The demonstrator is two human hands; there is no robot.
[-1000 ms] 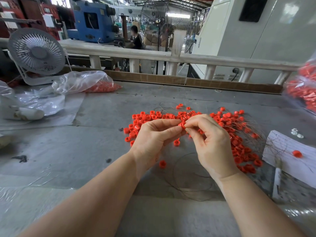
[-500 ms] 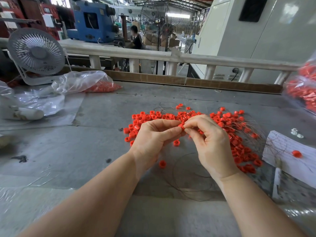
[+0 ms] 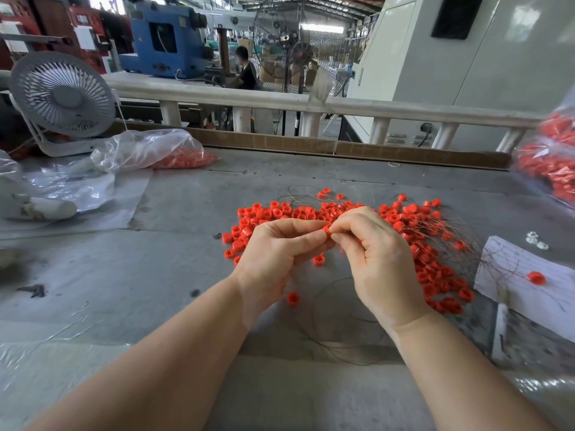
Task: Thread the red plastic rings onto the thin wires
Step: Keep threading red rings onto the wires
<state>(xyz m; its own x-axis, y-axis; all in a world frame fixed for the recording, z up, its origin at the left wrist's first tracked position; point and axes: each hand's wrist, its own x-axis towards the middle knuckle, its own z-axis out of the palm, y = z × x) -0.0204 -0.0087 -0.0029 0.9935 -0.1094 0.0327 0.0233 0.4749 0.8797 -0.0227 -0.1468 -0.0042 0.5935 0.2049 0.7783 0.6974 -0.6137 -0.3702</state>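
A heap of small red plastic rings lies spread across the grey table, tangled with thin wires. My left hand and my right hand meet just above the heap. Between their fingertips sits one red ring, pinched by my left thumb and forefinger. My right fingers are curled and pinch at the same spot; the wire end there is too thin to see. A loop of thin dark wire lies on the table under my right wrist. Loose rings lie near my left wrist.
A white desk fan stands back left beside a clear plastic bag of red rings. Another bag of rings sits at the right edge. A white sheet with wires and one ring lies right. A railing borders the table's far side.
Both hands have stayed together at the same spot; only the fingertips have shifted slightly around the ring.
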